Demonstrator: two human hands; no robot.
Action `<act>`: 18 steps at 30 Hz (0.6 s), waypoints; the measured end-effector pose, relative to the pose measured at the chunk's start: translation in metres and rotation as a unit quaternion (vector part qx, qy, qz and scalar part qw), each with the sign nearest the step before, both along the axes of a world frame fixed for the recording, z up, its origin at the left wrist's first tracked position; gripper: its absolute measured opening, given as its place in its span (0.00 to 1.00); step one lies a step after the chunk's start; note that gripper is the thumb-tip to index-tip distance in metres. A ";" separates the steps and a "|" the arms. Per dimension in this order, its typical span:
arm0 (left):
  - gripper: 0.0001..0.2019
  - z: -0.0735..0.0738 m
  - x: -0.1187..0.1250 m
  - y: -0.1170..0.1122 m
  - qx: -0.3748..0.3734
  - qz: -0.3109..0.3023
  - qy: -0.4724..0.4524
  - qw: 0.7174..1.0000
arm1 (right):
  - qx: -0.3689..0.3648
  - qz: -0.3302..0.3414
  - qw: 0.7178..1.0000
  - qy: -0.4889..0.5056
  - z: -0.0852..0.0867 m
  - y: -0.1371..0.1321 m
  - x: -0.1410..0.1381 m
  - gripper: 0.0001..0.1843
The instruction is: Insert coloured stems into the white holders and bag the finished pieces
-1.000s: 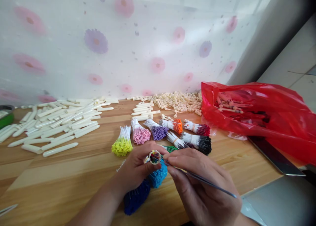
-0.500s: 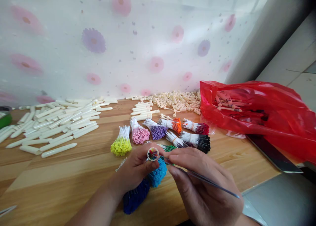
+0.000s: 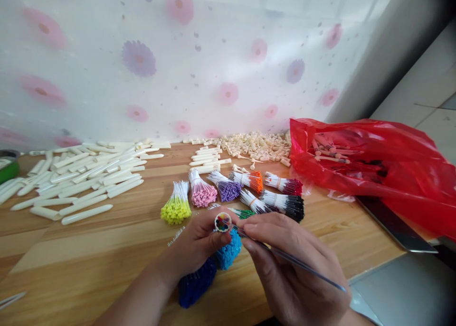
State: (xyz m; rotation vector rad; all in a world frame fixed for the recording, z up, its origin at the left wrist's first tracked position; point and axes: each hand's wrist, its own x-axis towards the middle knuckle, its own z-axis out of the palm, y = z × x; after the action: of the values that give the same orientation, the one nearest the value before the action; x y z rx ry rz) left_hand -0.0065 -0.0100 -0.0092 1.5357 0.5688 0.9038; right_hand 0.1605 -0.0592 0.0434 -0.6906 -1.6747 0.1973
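My left hand (image 3: 203, 245) is closed around a white pen barrel, whose round toothed open end (image 3: 223, 222) faces me. Several coloured refill tips show inside that ring. Thin metal tweezers (image 3: 302, 265) lie in the pinch of my right hand (image 3: 295, 259), their points at the ring's opening. Below and behind my hands are bundles of light blue refills (image 3: 230, 251) and dark blue refills (image 3: 196, 285). Green refills (image 3: 244, 213) lie just beyond my fingers, partly hidden.
Beyond lie yellow (image 3: 176, 207), pink (image 3: 203, 193), purple (image 3: 229, 188), orange, red and black refill bundles. White pen barrels (image 3: 89, 174) are heaped at left, small cream parts (image 3: 256, 145) at the back. A red plastic bag (image 3: 384, 160) and a dark flat device (image 3: 399, 226) are at right.
The view has shifted slightly. My hands keep nearly the same pose, with the tweezer points still at the barrel's open end.
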 end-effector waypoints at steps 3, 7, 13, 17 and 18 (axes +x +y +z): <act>0.19 0.000 0.001 0.000 0.013 -0.011 -0.005 1.000 | 0.003 -0.004 1.000 -0.012 0.000 0.002 -0.001 0.11; 0.17 0.000 0.001 -0.002 0.011 -0.019 -0.013 1.000 | 0.009 0.000 1.000 -0.016 0.002 0.002 -0.002 0.11; 0.18 -0.003 -0.001 -0.002 -0.018 -0.011 -0.001 1.000 | -0.007 -0.016 1.000 0.002 0.005 -0.003 0.004 0.14; 0.19 -0.002 -0.001 -0.001 -0.025 -0.007 0.006 1.000 | -0.015 -0.010 1.000 -0.012 0.007 -0.003 0.006 0.14; 0.19 -0.002 -0.001 -0.001 -0.027 -0.006 0.008 1.000 | -0.016 -0.011 1.000 -0.015 0.007 -0.003 0.006 0.14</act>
State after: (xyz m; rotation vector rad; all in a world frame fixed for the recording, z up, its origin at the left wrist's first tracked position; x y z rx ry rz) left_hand -0.0074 -0.0112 -0.0109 1.4972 0.5900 0.8611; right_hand 0.1661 -0.0620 0.0505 -0.7376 -1.6944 0.1997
